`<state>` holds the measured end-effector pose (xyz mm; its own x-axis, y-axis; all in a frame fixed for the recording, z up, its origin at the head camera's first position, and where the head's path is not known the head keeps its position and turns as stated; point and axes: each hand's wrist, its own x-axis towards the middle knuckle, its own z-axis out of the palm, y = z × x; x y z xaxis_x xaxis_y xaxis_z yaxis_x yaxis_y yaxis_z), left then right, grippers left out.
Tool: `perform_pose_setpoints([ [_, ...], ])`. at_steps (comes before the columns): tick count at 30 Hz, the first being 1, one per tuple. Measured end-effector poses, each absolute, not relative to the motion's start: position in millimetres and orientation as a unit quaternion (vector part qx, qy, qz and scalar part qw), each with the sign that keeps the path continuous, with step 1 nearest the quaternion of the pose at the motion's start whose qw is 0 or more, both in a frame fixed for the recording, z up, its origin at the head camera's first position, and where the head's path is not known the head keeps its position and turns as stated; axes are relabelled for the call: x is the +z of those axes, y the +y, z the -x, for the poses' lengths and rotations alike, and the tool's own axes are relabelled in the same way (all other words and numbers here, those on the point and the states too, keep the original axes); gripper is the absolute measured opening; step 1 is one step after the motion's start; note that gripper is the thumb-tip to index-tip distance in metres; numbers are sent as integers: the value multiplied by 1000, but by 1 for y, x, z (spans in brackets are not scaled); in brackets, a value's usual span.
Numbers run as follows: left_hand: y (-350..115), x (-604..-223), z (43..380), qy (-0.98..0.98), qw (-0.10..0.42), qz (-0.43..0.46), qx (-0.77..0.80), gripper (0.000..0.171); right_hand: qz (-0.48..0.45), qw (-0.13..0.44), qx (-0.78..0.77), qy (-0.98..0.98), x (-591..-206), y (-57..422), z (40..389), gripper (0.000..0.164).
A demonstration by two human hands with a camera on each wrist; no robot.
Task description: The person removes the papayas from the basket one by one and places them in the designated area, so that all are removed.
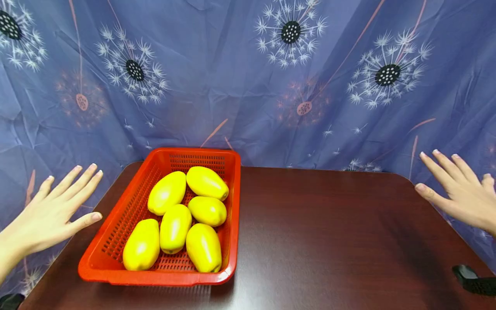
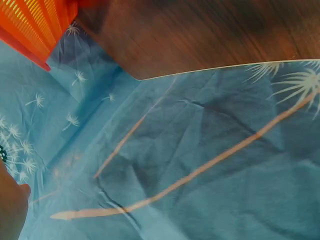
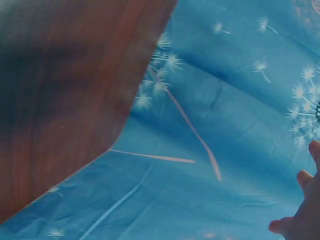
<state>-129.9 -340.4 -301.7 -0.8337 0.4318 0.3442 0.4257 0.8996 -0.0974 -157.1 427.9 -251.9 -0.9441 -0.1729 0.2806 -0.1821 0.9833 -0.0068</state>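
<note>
Several smooth yellow fruits, mango- or papaya-like point(image 1: 166, 193), lie in a red plastic basket point(image 1: 237, 215) on the left half of the table. My left hand point(image 1: 58, 211) is raised left of the basket, fingers straight and spread, touching nothing. Over by the table's right edge my right hand point(image 1: 463, 189) is held up the same way, with nothing in it. Only a small part of the left hand point(image 2: 11, 205) shows in the left wrist view, and some fingertips of the right hand point(image 3: 302, 200) in the right wrist view.
The dark brown table point(image 1: 329, 232) has rounded far corners. Behind and beside it hangs a blue cloth point(image 1: 232, 77) printed with dandelions. A black strap-like object point(image 1: 474, 280) shows at the lower right. The basket's slotted wall point(image 2: 37, 25) appears in the left wrist view.
</note>
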Motion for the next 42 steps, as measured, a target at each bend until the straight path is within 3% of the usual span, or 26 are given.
perform_pose_setpoints([
  [7,-327,-300,136,-955,167,245,-1,88,-110,124,58,-984,-233,417,172,76],
  [12,-314,-312,132,-948,167,271,-20,89,-177,113,152,-966,-227,394,187,72],
  [30,-281,-347,108,-948,161,271,-39,80,-255,-68,276,-924,-211,258,238,56],
  [42,-283,-348,104,-956,146,246,-65,79,-294,-140,348,-879,-227,178,277,55],
])
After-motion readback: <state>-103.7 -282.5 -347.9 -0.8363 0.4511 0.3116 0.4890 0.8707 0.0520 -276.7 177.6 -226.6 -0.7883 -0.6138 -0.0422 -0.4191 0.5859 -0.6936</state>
